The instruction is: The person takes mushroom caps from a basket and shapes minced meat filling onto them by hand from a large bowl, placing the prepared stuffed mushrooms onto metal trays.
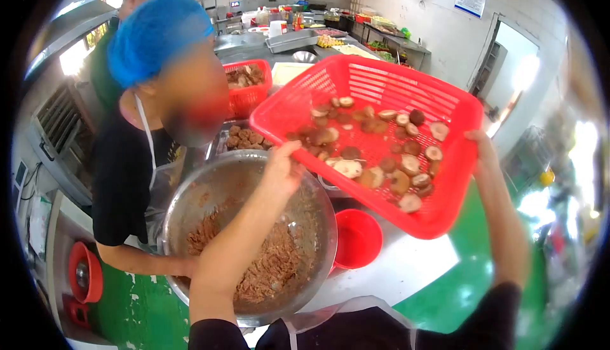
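I hold up a red plastic basket of shiitake mushrooms, tilted, with its contents spread over the slotted floor. My left hand grips the near left rim, fingers closed over the edge. At the right end, my right hand is closed on the rim, its fingers partly hidden behind the wall. Below my left forearm stands a large steel bowl with minced meat mixture inside. A red bucket sits beside the bowl, under the basket.
To the left, a co-worker in a blue hair cover has a hand at the bowl's rim. Another red basket with mushrooms and a tray of meatballs stand behind the bowl. Another person is farther back. Trays and bottles crowd the far counter.
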Motion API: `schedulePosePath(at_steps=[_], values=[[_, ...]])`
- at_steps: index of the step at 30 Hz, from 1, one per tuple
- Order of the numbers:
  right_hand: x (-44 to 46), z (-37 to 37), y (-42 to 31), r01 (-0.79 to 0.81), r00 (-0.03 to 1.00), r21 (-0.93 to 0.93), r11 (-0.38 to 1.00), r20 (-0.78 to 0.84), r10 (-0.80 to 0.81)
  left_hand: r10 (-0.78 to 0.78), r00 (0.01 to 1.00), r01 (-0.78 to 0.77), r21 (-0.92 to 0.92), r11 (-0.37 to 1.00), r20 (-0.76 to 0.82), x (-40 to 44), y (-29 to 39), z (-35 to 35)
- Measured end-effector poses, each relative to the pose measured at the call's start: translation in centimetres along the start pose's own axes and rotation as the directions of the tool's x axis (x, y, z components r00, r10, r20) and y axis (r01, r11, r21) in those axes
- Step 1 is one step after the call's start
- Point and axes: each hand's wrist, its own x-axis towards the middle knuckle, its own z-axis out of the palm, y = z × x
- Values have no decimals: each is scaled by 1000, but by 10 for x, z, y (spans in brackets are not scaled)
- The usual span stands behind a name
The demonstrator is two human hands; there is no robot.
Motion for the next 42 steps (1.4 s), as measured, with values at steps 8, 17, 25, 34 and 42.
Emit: schedulePosePath(at_steps=[8,17,25,34,42], values=[[79,51,42,-118,993,11,993,-9,119,-7,995,-5,-115,993,-104,63,12,-56],[132,58,88,-146,989,36,989,2,146,-41,990,30,-87,996,-136,119,6,-68],[151,65,92,-182,983,31,983,-22,182,-70,980,56,-81,995,-185,143,-3,-80],[166,52,95,-253,965,49,966,79,249,-64,966,34,-123,992,-251,131,-2,-50],[184,55,99,-257,965,27,966,57,255,-14,944,-34,-139,990,-330,147,-4,-50]])
